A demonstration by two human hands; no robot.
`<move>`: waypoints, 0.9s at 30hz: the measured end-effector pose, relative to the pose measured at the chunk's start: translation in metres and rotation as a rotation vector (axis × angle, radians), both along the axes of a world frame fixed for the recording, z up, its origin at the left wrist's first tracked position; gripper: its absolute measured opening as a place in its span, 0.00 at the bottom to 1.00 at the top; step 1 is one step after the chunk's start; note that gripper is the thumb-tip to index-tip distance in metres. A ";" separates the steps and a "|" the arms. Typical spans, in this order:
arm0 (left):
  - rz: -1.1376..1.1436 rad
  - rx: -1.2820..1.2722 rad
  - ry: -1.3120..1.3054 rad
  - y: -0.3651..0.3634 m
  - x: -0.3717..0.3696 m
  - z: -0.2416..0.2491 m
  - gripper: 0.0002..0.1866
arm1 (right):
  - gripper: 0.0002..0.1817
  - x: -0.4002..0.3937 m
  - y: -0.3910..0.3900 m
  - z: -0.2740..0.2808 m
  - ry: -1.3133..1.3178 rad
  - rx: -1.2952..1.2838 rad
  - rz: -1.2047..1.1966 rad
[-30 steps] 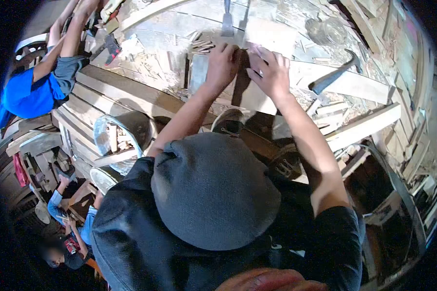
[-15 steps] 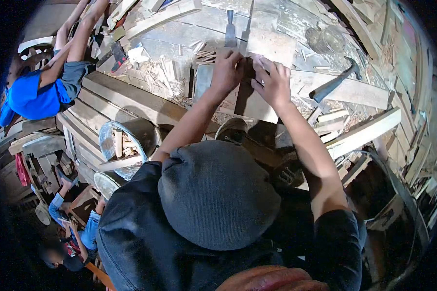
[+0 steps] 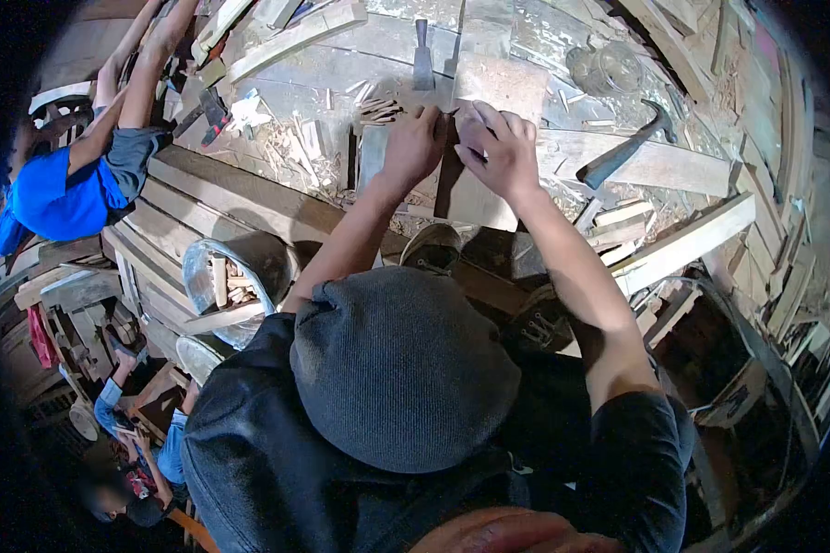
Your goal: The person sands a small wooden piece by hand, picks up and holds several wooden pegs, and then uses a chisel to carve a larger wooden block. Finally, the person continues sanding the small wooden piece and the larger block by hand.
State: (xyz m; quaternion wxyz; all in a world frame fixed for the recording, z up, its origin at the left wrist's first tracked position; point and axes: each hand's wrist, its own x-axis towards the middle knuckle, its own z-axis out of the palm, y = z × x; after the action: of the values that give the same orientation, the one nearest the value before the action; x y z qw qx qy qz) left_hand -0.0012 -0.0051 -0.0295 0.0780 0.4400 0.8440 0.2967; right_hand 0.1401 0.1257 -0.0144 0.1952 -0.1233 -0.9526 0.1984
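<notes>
Left hand: the left hand (image 3: pixel 413 143) rests on a flat wooden board (image 3: pixel 475 189) on the workbench (image 3: pixel 277 92), fingers curled closed at the board's far edge; what they pinch cannot be made out.
Right hand: the right hand (image 3: pixel 494 152) sits just beside the left hand, fingers bent and pressing the same far edge of the board.
Board: it lies flat at the middle of the bench, straight ahead of the person, between both hands.
Progress: the board looks only partly worked, judging by loose shavings around it; both hands hold it and no tool is taken up.
Tools: a chisel (image 3: pixel 423 55) lies just beyond the hands; a hammer (image 3: pixel 622 152) rests to the right, untouched.
Surroundings: a jar (image 3: pixel 607 66) stands far right; a co-worker's blue sleeve (image 3: pixel 55 194) shows at the left.
</notes>
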 end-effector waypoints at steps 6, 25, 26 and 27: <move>-0.003 -0.071 -0.080 0.004 -0.005 0.006 0.15 | 0.24 -0.004 -0.001 -0.009 -0.005 0.004 -0.052; 0.027 0.004 -0.111 0.008 0.002 0.010 0.07 | 0.20 0.000 -0.008 -0.017 -0.068 0.136 -0.087; 0.035 0.017 -0.129 0.012 0.001 0.012 0.07 | 0.20 -0.001 -0.008 -0.016 -0.066 0.144 -0.092; 0.044 0.030 -0.146 0.015 -0.001 0.013 0.07 | 0.20 -0.001 -0.009 -0.015 -0.061 0.151 -0.096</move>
State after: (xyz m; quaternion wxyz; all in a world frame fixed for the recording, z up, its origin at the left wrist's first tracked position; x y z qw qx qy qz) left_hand -0.0020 0.0103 -0.0167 0.1262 0.3998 0.8408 0.3424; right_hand 0.1387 0.1171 -0.0295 0.1838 -0.1595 -0.9634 0.1126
